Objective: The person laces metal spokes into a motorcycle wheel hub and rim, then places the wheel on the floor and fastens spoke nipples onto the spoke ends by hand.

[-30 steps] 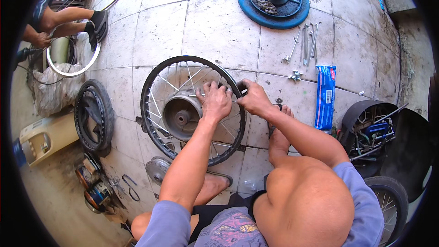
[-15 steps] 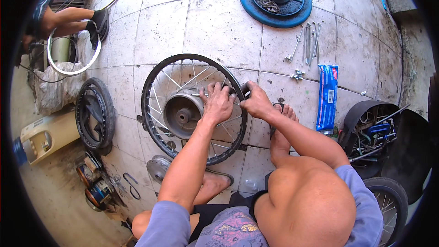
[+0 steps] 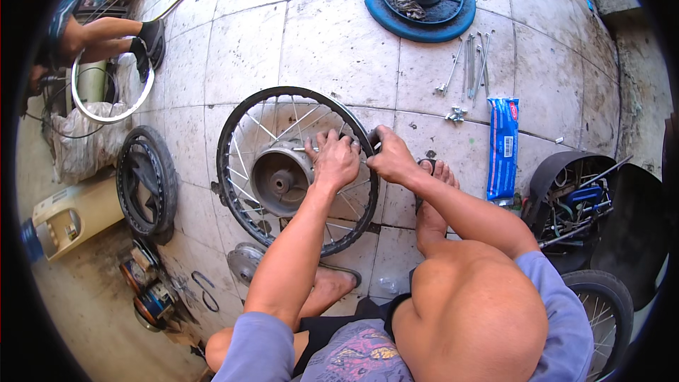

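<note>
A black wheel rim point(image 3: 222, 155) lies on the tiles before me, silvery spokes joining it to a grey metal hub point(image 3: 281, 182). My left hand point(image 3: 336, 160) reaches over the rim's right half, its fingers bent around a spoke beside the hub; the fingertips are partly hidden. At the rim's right edge, my right hand point(image 3: 390, 158) pinches with thumb and forefinger, a small pale bit showing between them. Loose spokes point(image 3: 469, 64) lie farther off to the right, with several small metal fittings point(image 3: 456, 114) below them.
A blue packet point(image 3: 503, 148) and a black tool bin point(image 3: 566, 170) are at the right. A blue round stand base point(image 3: 385, 21) stands at the far side. To the left are a tyre point(image 3: 129, 177), a beige jug point(image 3: 78, 212) and another person's legs point(image 3: 106, 32).
The view has shifted slightly. Both hands stay at nearly the same places on the wheel, with only small finger movement.
</note>
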Available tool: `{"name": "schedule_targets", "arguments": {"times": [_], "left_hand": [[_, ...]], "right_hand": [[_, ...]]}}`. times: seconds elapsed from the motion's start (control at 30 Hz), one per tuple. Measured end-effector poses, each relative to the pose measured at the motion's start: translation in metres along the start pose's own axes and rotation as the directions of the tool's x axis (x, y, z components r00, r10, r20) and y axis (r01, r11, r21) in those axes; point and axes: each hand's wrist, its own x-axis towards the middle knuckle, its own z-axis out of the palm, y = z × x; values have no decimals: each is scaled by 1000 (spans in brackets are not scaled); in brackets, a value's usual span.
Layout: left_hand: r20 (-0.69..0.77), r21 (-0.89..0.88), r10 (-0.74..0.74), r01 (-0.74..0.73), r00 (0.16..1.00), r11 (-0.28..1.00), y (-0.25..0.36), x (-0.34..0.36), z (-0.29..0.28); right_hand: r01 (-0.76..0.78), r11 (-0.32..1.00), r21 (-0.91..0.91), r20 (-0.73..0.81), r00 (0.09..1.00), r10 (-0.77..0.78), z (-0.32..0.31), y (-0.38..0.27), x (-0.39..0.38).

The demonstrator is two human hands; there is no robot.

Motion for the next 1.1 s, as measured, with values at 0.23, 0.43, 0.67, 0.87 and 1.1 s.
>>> {"name": "schedule_targets", "arguments": {"times": [0.23, 0.43, 0.67, 0.87, 1.1], "left_hand": [[-49, -43, 84, -86, 995, 995, -4, -10, 2], [-139, -74, 184, -196, 973, 978, -13, -20, 3], [3, -24, 101, -101, 995, 995, -4, -16, -3], [1, 26, 154, -154, 988, 988, -4, -30, 1], [-129, -161, 193, -212, 973, 964, 9, -42, -16]], "right_hand": [[4, 1000, 24, 7, 1000, -5, 6, 5, -9], [2, 999, 32, 25, 1000, -3, 5, 0, -20], [23, 1000, 11, 23, 999, -23, 5, 5, -23], [38, 996, -85, 90, 995, -31, 7, 6, -34], [153, 771, -618, -237, 899, -368, -113, 27, 29]]}}
